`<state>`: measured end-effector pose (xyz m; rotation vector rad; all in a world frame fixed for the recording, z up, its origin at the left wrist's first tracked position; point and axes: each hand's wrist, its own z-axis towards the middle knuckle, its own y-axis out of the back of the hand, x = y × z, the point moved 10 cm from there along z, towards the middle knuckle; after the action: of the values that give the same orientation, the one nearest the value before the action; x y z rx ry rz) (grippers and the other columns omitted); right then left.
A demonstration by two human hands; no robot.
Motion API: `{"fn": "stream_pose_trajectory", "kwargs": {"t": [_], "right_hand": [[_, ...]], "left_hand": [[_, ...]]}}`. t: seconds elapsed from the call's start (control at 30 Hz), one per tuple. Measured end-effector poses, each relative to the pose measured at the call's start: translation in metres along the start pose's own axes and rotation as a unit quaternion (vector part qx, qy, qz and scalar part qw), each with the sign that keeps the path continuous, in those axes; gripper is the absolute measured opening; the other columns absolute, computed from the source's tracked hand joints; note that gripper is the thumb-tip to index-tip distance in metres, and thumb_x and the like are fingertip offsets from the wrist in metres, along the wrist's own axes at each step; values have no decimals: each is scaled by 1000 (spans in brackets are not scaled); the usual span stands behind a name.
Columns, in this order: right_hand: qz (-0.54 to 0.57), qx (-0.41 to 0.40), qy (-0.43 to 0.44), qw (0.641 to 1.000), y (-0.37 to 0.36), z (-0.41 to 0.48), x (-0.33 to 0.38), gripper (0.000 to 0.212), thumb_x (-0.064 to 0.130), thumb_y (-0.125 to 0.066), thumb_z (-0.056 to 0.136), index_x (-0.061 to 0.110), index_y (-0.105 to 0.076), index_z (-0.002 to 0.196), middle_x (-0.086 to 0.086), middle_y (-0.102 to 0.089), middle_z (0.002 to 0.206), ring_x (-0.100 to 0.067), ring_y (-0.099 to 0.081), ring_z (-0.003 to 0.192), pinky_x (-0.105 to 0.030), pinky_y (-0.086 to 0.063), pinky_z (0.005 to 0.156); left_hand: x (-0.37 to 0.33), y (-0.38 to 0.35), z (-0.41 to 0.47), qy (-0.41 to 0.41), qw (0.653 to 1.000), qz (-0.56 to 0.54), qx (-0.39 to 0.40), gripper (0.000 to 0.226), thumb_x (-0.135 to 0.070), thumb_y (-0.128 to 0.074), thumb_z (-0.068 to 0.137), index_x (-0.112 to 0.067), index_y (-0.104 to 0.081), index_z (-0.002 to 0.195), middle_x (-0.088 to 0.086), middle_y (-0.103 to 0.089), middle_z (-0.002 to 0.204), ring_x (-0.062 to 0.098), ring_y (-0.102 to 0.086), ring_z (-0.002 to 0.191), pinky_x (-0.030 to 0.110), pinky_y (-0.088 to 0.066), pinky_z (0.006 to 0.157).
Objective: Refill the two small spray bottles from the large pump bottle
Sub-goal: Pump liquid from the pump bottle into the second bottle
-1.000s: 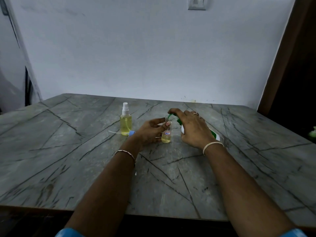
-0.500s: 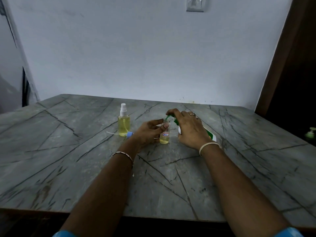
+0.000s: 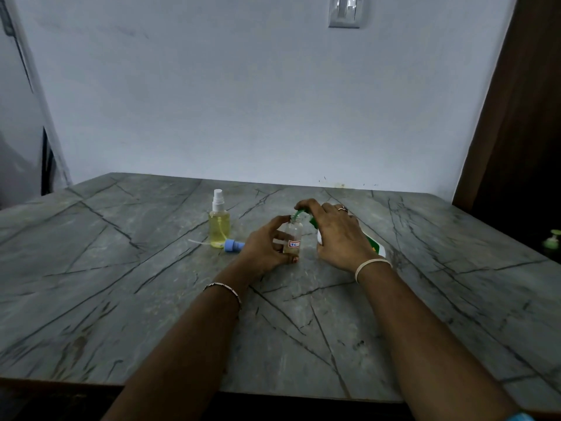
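A small clear bottle (image 3: 294, 235) with a red-edged label stands uncapped at the table's middle, holding a little yellow liquid. My left hand (image 3: 264, 247) grips it from the left. The large white and green pump bottle (image 3: 376, 248) is mostly hidden under my right hand (image 3: 340, 235), whose fingers curl over its green pump head (image 3: 299, 213). The spout sits right at the small bottle's mouth. A second small spray bottle (image 3: 219, 226), nearly full of yellow liquid with a white sprayer on, stands to the left.
A blue spray cap with a thin white tube (image 3: 233, 245) lies on the grey marble table (image 3: 121, 284) beside the full bottle. A green pump bottle (image 3: 552, 240) shows at the far right edge. A white wall rises behind the table.
The view shifted slightly. Both hands stay on the small bottle and the pump; the small bottle looks no fuller.
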<state>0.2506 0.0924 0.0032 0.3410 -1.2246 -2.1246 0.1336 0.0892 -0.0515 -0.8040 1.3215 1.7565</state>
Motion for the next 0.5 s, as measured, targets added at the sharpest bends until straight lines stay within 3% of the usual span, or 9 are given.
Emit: {"fn": "stream_pose_trajectory", "kwargs": {"t": [0.1, 0.23, 0.5], "right_hand": [[-6, -3, 1, 1000, -1, 1, 2, 77, 6, -67, 76, 37, -29, 135, -7, -56, 114, -30, -51, 111, -47, -44, 93], [-21, 3, 7, 1000, -2, -1, 2, 81, 9, -65, 77, 39, -25, 140, -7, -55, 112, -31, -50, 112, -45, -43, 92], [-4, 5, 4, 1000, -1, 0, 1, 78, 8, -65, 75, 38, -26, 136, -7, -55, 111, -30, -50, 111, -46, -44, 91]], "left_hand": [[-1, 0, -1, -2, 1000, 13, -5, 81, -2, -79, 69, -24, -39, 136, 2, -62, 110, 13, -65, 88, 18, -54, 75], [-1, 1, -1, -2, 1000, 4, -19, 81, -8, -82, 68, -23, -40, 135, 1, -62, 106, 19, -67, 90, 31, -54, 86], [-1, 1, 0, -1, 1000, 11, -26, 79, -4, -80, 69, -22, -41, 135, 6, -65, 110, 20, -67, 93, 34, -54, 89]]}}
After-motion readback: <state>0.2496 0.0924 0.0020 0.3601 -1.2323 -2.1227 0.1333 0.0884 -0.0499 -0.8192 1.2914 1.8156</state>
